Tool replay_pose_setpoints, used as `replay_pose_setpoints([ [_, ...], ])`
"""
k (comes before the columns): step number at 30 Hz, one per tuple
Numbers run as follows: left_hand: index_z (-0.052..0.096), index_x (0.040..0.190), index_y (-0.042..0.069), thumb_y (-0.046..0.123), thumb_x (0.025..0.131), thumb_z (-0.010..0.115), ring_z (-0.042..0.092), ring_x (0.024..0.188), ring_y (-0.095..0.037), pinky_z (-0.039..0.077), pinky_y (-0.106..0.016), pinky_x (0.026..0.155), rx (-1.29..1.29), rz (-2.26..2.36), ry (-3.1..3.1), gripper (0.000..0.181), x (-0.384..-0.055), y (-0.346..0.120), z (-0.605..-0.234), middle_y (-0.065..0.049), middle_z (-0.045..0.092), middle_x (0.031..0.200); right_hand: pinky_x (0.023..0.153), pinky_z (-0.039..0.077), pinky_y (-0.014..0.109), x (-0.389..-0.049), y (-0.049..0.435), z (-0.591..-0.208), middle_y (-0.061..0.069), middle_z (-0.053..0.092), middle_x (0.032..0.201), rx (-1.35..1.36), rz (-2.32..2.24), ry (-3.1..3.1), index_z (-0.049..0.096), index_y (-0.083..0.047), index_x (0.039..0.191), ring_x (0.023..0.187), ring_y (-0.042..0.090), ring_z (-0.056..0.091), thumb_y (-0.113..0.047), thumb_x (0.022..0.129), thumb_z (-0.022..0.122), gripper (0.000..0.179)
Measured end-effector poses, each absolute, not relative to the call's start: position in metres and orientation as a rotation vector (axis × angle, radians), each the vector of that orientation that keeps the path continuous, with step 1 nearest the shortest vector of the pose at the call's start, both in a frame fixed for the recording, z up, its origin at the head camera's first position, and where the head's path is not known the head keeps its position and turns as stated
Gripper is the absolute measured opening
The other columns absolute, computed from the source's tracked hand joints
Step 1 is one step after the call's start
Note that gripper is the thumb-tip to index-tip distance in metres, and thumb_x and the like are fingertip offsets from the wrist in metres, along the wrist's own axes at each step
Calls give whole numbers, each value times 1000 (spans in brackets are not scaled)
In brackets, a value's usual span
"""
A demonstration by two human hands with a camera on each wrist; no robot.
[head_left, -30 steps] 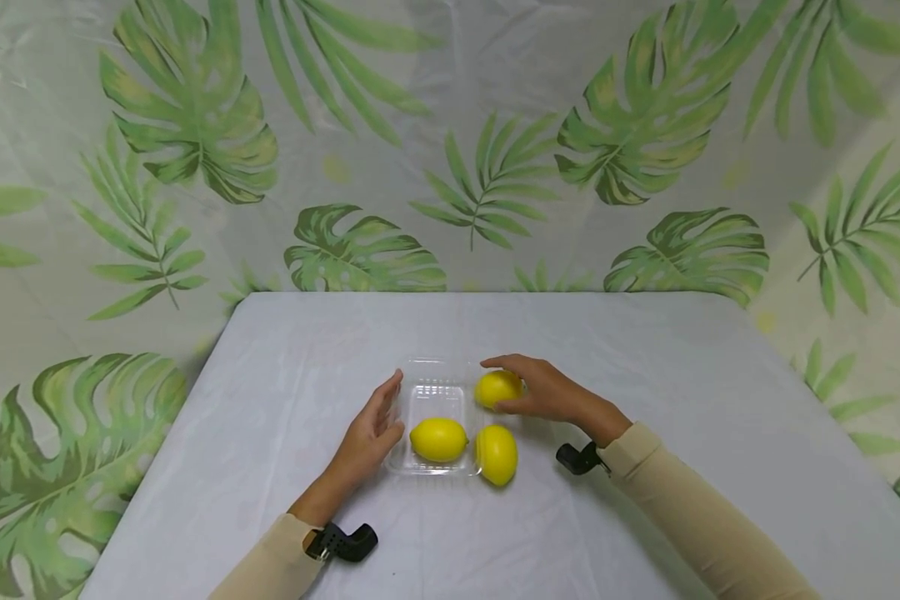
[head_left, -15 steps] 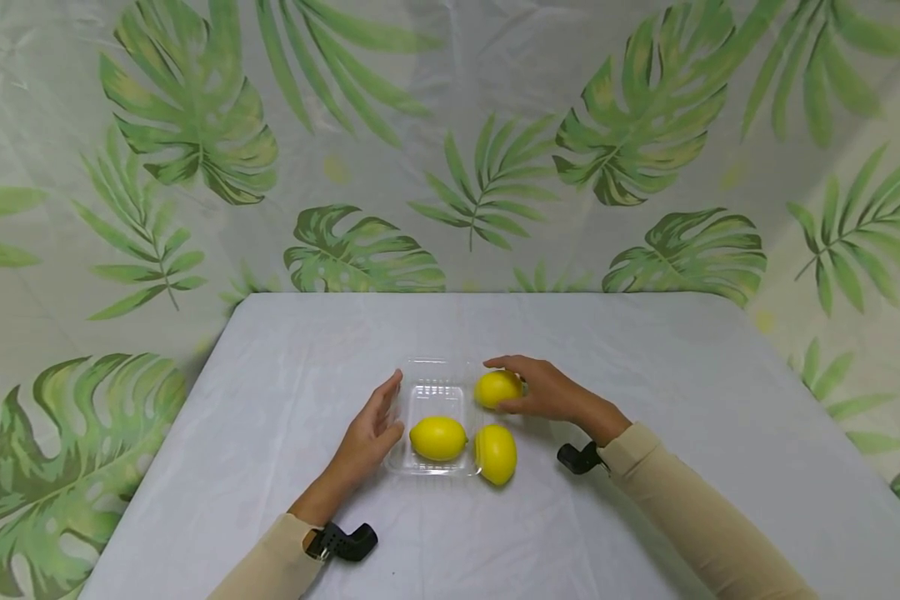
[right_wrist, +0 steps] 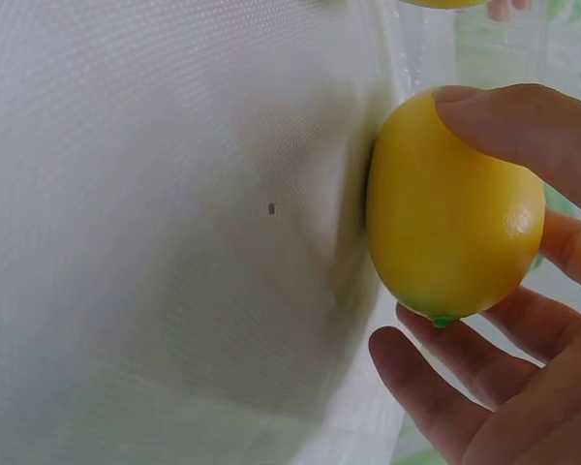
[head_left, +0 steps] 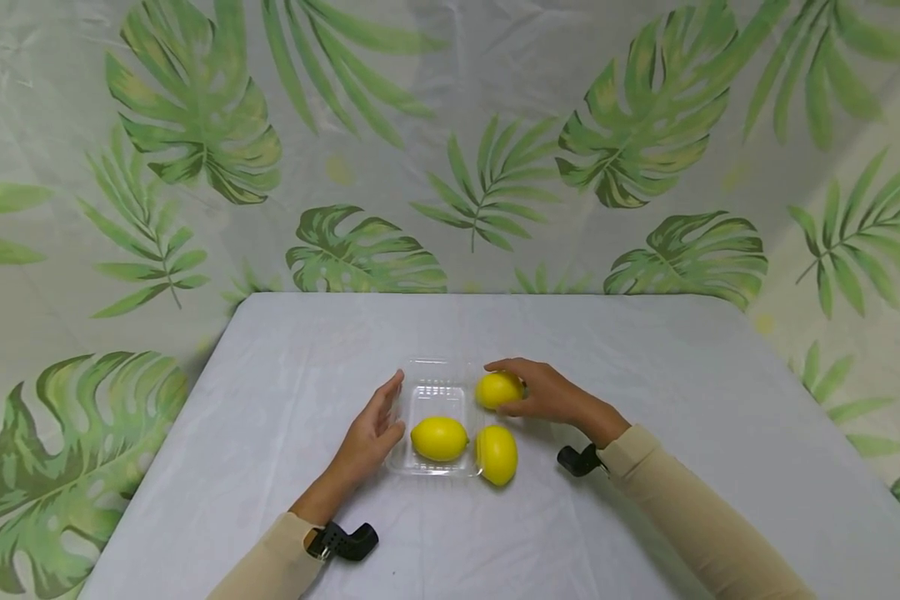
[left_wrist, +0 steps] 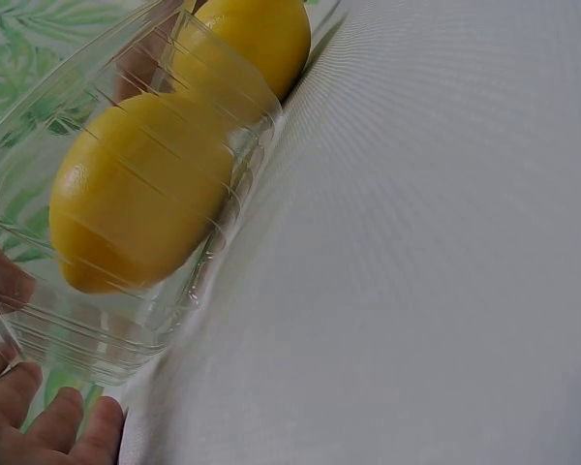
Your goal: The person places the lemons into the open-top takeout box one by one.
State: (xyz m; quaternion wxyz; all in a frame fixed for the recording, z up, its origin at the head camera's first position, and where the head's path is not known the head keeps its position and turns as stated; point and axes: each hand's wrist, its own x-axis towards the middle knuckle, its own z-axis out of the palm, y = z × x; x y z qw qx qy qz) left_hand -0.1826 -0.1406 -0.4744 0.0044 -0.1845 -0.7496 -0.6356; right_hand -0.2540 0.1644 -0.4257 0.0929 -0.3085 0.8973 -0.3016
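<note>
A clear plastic container [head_left: 438, 398] sits on the white-covered table, with one yellow lemon [head_left: 438, 439] inside its near half. My left hand [head_left: 367, 432] rests along the container's left side, fingers fairly straight and thumb apart; the left wrist view has its fingers [left_wrist: 58, 426] by the plastic wall. To the right of the container, my right hand [head_left: 543, 390] holds a second lemon [right_wrist: 455, 208] between thumb and fingers, its green tip showing. That lemon lies low at the table surface. Against the container's right near corner lies a third lemon [head_left: 497, 456], touched by neither hand.
The white cloth [head_left: 630, 358] covers the table right up to its back edge. Behind hangs a curtain [head_left: 495, 167] printed with green leaves. A black wrist camera [head_left: 352, 542] sits on the left wrist, another wrist camera [head_left: 579, 460] on the right.
</note>
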Motion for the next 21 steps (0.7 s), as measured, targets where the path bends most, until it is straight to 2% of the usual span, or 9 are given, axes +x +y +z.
replay_pose_setpoints([
  [4,24,150,-2,-12,91,48,21,144,-33,24,-52,111,-589,-1997,-2343,64,-180,-140,-468,-18,21,157,104,42,47,-256,165,-427,7,52,139,-930,-874,2665,52,-10,138,126,27,48,-22,82,77,62],
  [12,27,152,11,-8,93,50,22,145,-21,26,-41,113,-561,-2001,-2351,67,-186,-141,-481,-6,23,159,103,43,47,-257,164,-425,8,56,135,-949,-878,2680,54,-8,135,123,27,51,-20,82,77,59],
  [21,26,153,12,-7,93,50,22,145,-22,26,-43,113,-541,-2000,-2372,67,-186,-141,-482,-5,23,159,100,45,45,-255,166,-425,7,58,132,-968,-874,2698,55,-6,134,118,25,54,-20,82,77,58],
])
